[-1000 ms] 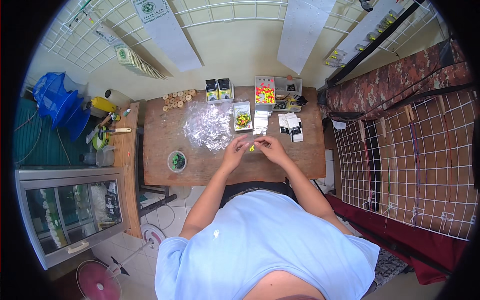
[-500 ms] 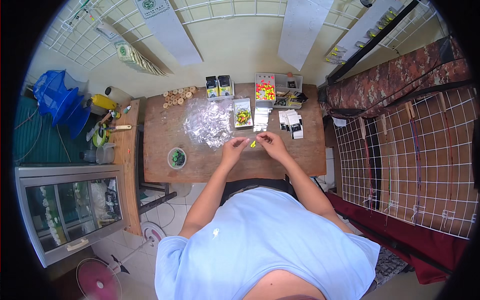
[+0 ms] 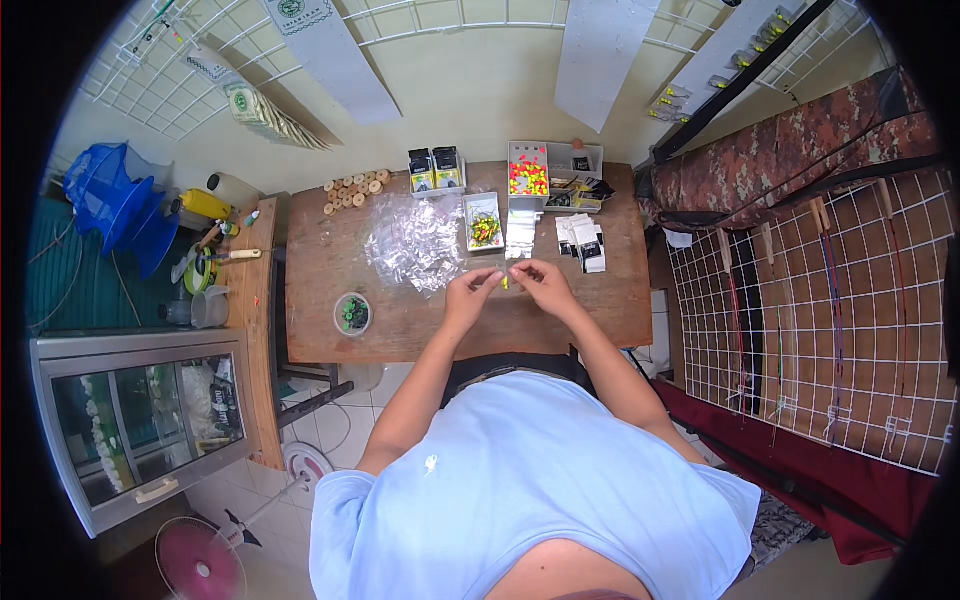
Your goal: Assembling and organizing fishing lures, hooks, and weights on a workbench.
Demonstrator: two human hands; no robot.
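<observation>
Over the middle of the table, my left hand [image 3: 474, 294] and my right hand [image 3: 543, 285] meet with their fingertips close together, both closed in a pinch. Between the fingers hangs a small bright yellow piece [image 3: 505, 284], partly covered by them; whether it sits inside something clear is too small to tell. Just beyond my hands lie a stack of white strips [image 3: 520, 240] and a white tray [image 3: 482, 247] of small yellow, red and green pieces. A heap of small clear plastic bags [image 3: 412, 245] spreads left of my left hand.
A round tub [image 3: 352, 328] of dark green pieces stands front left on the wooden table [image 3: 425, 340]. Wooden discs [image 3: 345, 207], boxed black packets [image 3: 434, 186] and a bin with pink and yellow pieces [image 3: 528, 172] line the back. White cards [image 3: 590, 262] lie to the right.
My fingertips have drawn closer together and moved slightly away from me. Less of the yellow piece shows below them.
</observation>
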